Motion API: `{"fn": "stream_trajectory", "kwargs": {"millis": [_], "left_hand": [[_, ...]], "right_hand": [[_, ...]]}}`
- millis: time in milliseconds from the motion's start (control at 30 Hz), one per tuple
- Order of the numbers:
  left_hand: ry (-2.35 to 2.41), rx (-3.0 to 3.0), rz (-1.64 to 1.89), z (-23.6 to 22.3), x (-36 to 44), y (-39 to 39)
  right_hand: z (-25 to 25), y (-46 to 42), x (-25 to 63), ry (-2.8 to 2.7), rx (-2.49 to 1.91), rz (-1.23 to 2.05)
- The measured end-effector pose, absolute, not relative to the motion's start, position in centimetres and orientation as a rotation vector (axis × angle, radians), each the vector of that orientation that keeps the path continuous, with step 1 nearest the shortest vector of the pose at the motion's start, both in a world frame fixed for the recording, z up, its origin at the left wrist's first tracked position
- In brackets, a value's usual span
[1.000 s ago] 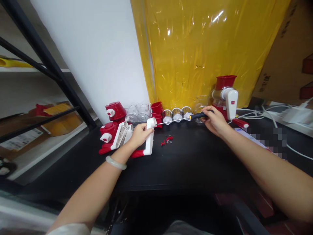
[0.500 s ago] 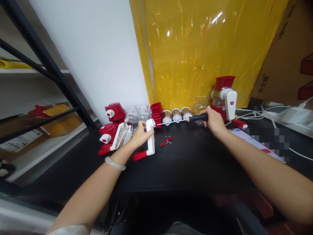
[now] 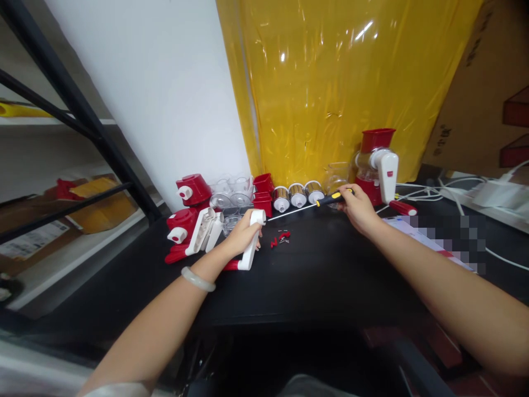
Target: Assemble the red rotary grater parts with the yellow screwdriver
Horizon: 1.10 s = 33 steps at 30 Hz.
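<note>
My left hand (image 3: 243,234) grips a white crank handle (image 3: 249,251) with a red grip, its wide round end up and tilted to the right. In my right hand (image 3: 359,207) is a screwdriver (image 3: 334,197) with a black and yellow handle. Its long thin shaft points left, and the tip is at the wide end of the crank; whether it sits inside the opening I cannot tell. Below the shaft, small red parts (image 3: 284,236) and several screws (image 3: 288,241) lie on the black table (image 3: 322,281).
Red bases (image 3: 182,223) and more white cranks (image 3: 206,229) stand at the left. Behind are clear housings (image 3: 231,190), red hoppers (image 3: 263,193) and three grater drums (image 3: 298,196). An assembled rotary grater (image 3: 378,165) stands at the right, beside cables (image 3: 427,193) and a phone-like screen (image 3: 425,237).
The crank has tilted and its wide end has dropped slightly and turned toward the right. My left hand has shifted its hold on it. The screwdriver now slants more, its handle turned to show yellow.
</note>
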<state>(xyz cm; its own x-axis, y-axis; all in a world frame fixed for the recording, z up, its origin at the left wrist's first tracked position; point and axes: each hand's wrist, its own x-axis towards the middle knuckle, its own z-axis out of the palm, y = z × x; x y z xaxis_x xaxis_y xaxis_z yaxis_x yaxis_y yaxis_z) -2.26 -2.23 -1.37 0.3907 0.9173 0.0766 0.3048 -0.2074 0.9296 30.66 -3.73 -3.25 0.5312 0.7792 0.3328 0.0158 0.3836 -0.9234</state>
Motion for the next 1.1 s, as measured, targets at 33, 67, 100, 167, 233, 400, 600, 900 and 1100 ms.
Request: {"fn": "stream_trajectory", "kwargs": {"millis": [33,67,100,167,233,400,600,900,1100], "left_hand": [[1.074,1.718,0.852,-1.4,-2.3,-2.2],[1.073,1.704,0.870,-1.3,-2.2,-2.1],[1.079,1.690,0.891,-1.3,-2.2,-2.1],[1.097,1.671,0.937,-1.1,-2.2,-1.9],[1.100,1.666,0.987,-1.1,-2.2,-1.7],[1.069,1.661,1.039,-1.2,-2.3,-1.4],[1.065,1.643,1.007,-1.2,-2.2,-1.6],[1.053,1.603,1.010,-0.8,-2.2,-1.8],[1.043,1.563,1.002,-0.6,-2.1,-2.1]], "right_hand": [[-3.1,-3.8,30.6,-0.890,-1.066,0.606],[-3.0,-4.0,30.5,-0.890,-1.053,0.633],[-2.9,-4.1,30.5,-0.897,-1.042,0.659],[-2.6,-4.5,30.4,-0.928,-1.041,0.687],[-2.5,-4.8,30.3,-0.967,-1.079,0.683],[-2.7,-5.1,30.6,-1.124,-1.278,0.505],[-3.2,-4.6,30.8,-1.100,-1.249,0.494],[-3.9,-3.8,30.9,-1.083,-1.096,0.522],[-3.6,-3.5,30.5,-1.040,-0.959,0.581]]}}
